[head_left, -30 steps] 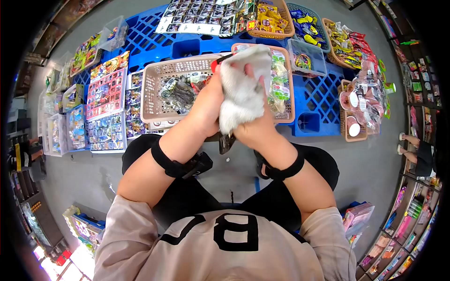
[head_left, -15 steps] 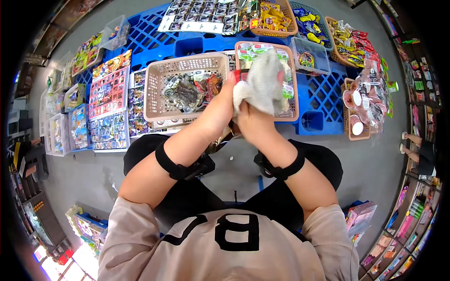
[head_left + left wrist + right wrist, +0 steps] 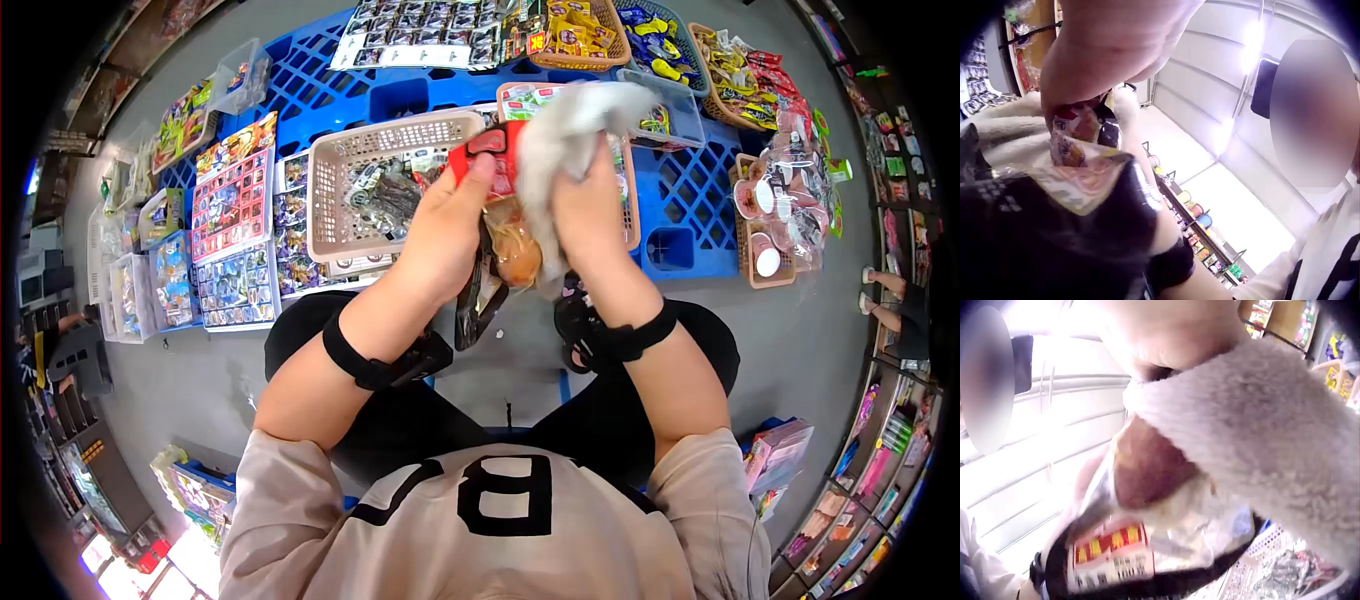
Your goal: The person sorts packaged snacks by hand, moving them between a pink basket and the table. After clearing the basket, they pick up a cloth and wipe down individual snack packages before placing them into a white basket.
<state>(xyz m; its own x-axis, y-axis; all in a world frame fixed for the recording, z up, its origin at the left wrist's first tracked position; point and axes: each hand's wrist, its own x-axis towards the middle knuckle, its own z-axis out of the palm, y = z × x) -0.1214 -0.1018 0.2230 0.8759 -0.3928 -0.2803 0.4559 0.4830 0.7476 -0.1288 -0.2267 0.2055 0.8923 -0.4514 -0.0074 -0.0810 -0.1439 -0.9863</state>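
Over the baskets in the head view, my left hand (image 3: 446, 232) grips food packets near their top, thumb across the red part. One packet (image 3: 516, 250) is red at the top, with a see-through part showing a brown, rounded food. A dark packet (image 3: 478, 305) hangs below it. My right hand (image 3: 592, 210) holds a white fluffy cloth (image 3: 545, 165) against the packets' right side. In the right wrist view the cloth (image 3: 1260, 412) lies beside the brown food, above a red and yellow label (image 3: 1112, 556). The left wrist view shows packets (image 3: 1075, 162) beneath the left hand.
A beige basket (image 3: 322, 190) of dark and red packets stands on the blue pallet (image 3: 690, 200), and another basket (image 3: 633, 215) is partly hidden behind the right hand. Further baskets of yellow snacks (image 3: 578, 35), a clear bin (image 3: 685, 115) and sheets of small packs (image 3: 235, 190) surround them.
The hands have moved apart, and the cloth has swung up and right off the packets. The red top and brown food now show, where the cloth covered them before.
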